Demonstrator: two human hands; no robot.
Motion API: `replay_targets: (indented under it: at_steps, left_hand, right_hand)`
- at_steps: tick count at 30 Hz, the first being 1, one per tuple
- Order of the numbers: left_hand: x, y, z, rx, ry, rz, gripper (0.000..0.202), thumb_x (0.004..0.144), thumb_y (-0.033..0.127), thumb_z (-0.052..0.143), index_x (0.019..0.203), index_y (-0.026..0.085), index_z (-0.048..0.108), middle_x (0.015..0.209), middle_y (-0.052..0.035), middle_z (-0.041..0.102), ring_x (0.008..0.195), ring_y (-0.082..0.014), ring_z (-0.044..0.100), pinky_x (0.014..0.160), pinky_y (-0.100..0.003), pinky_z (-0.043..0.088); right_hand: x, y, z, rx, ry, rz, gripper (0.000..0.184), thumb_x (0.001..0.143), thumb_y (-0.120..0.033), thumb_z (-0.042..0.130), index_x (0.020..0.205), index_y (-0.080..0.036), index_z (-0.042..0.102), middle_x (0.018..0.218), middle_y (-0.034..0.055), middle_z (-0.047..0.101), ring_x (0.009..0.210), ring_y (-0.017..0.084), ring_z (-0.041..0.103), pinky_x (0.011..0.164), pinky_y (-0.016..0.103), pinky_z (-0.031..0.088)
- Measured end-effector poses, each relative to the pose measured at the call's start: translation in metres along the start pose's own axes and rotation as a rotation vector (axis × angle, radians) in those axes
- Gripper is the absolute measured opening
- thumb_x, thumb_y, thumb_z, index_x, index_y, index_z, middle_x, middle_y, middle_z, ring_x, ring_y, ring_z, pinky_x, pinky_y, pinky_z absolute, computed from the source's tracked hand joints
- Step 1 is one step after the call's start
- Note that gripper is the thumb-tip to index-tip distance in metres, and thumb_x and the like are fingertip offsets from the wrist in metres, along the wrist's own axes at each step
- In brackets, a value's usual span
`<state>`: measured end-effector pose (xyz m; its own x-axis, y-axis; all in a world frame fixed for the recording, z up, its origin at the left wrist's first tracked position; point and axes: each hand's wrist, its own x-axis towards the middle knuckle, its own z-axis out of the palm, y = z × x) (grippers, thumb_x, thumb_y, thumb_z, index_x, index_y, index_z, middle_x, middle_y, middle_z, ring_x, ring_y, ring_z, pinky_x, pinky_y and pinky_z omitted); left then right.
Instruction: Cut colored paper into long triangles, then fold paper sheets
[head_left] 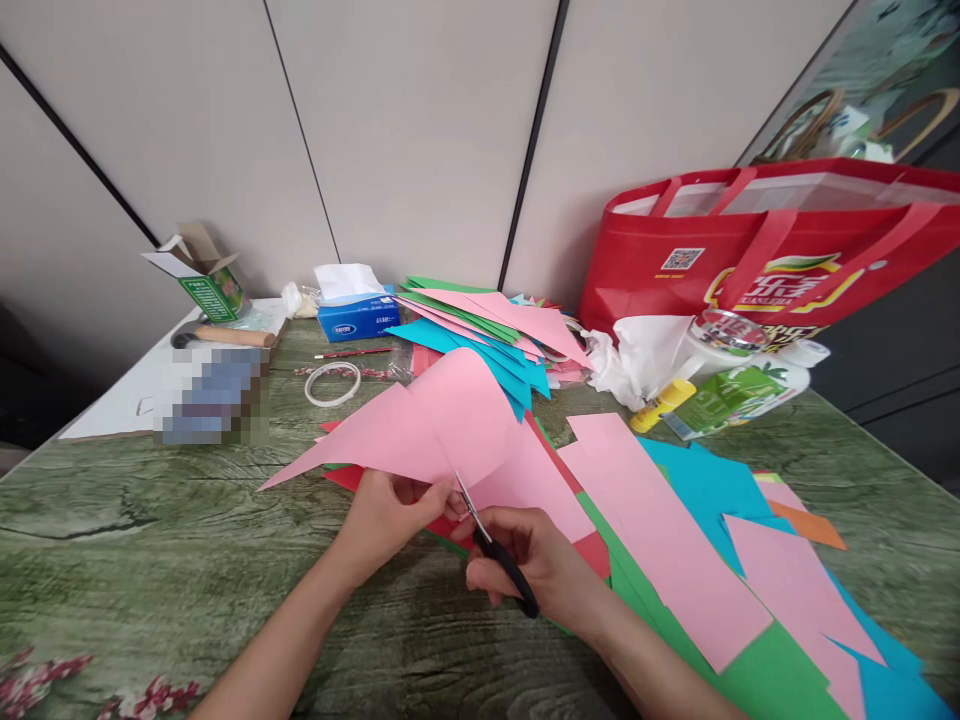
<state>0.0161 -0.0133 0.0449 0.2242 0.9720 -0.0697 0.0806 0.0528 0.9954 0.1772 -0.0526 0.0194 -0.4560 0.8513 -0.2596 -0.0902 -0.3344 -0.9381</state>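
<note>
My left hand (390, 520) pinches the near edge of a folded pink paper sheet (435, 425) and holds it just above the table. My right hand (536, 570) is closed round the black handles of a pair of scissors (491, 545). The thin blades point up and away into the pink sheet's lower edge, right beside my left fingers. Red and green sheets (600, 550) lie under the pink one.
A green wood-grain table (150, 540) carries loose pink, blue and green paper (712, 540) at right and a pile of cut triangles (487, 325) behind. Further back stand a tissue box (356, 310), a tape ring (332, 383), a glue stick (664, 403), a red bag (765, 250) and a small carton (202, 275).
</note>
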Motion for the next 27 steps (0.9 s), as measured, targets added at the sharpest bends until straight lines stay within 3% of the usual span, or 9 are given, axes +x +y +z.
replay_targets:
  at_steps: [6,11,15,22,27]
  left_hand:
    - [-0.001,0.000,0.000,-0.046,-0.049,-0.009,0.014,0.071,0.020,0.059,0.059,0.015,0.062,0.056,-0.0016,0.067,0.053,-0.0152,0.062,0.054,-0.025,0.052]
    - [0.000,-0.006,-0.001,-0.223,0.062,0.004,0.012,0.071,0.025,0.063,0.068,0.015,0.058,0.051,0.0024,0.062,0.042,-0.0112,0.056,0.047,-0.022,0.047]
    - [0.002,-0.006,-0.002,-0.314,0.105,-0.035,0.013,0.067,0.025,0.067,0.072,0.015,0.059,0.056,0.0013,0.066,0.046,-0.0133,0.059,0.050,-0.025,0.051]
    - [-0.001,-0.009,-0.005,-0.168,-0.018,-0.073,0.013,0.072,0.026,0.062,0.064,0.015,0.065,0.058,-0.0021,0.069,0.050,-0.0163,0.063,0.054,-0.028,0.053]
    - [-0.002,-0.009,-0.004,-0.164,-0.032,-0.061,0.012,0.072,0.025,0.062,0.065,0.016,0.064,0.059,-0.0014,0.068,0.051,-0.0158,0.062,0.054,-0.027,0.053]
  right_hand:
    - [0.000,-0.001,0.001,-0.013,0.011,-0.001,0.029,0.060,-0.035,0.074,0.073,-0.014,0.059,0.053,-0.0041,0.055,0.041,0.005,0.042,0.038,0.018,0.034]
    - [0.001,-0.001,0.001,0.005,0.053,-0.004,0.030,0.059,-0.034,0.074,0.076,-0.015,0.059,0.052,-0.0045,0.055,0.040,0.005,0.041,0.038,0.018,0.034]
    - [0.001,-0.001,0.002,0.005,0.056,0.001,0.033,0.059,-0.035,0.074,0.080,-0.014,0.059,0.053,-0.0045,0.055,0.041,0.005,0.042,0.039,0.019,0.034]
    - [0.000,0.001,-0.002,-0.006,-0.033,-0.073,0.036,0.061,-0.035,0.074,0.089,-0.017,0.060,0.068,-0.0012,0.058,0.060,0.011,0.049,0.058,0.025,0.039]
    - [-0.001,0.002,-0.003,0.001,-0.057,-0.071,0.039,0.064,-0.037,0.072,0.094,-0.018,0.058,0.073,0.0011,0.060,0.068,0.014,0.053,0.065,0.027,0.040]
